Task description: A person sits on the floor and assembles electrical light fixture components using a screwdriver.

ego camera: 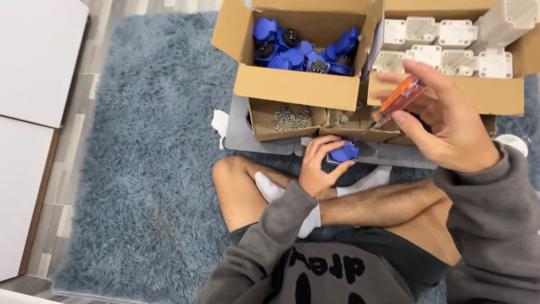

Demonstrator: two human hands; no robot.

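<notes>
On a shaggy grey-blue rug [140, 169] a person sits cross-legged in a grey sweatshirt, dark shorts and white socks, with cardboard boxes lined up just past the knees. White panels [34, 112] lie off the rug at the left edge of the view. The biggest box [295, 87], flaps open, holds a heap of blue sockets [306, 50] with black centres. Touching its right side, a second box [500, 95] is packed with white plastic housings [450, 48] in rows. In front of these sit smaller trays on a grey board [242, 135]: 1 tray [261, 124] holds loose silver screws [291, 117], and the tray beside it has small pale parts too blurred to tell.

The right hand [450, 126] is raised over the trays, fingers closed around the orange handle of a screwdriver [394, 101], the shaft angled down and left. Its tip meets a single blue socket [344, 152], which rests at the edge of the grey board, just above the left shin. The left hand [319, 169] pinches that socket, thumb below and fingers curled over the top, holding it steady.
</notes>
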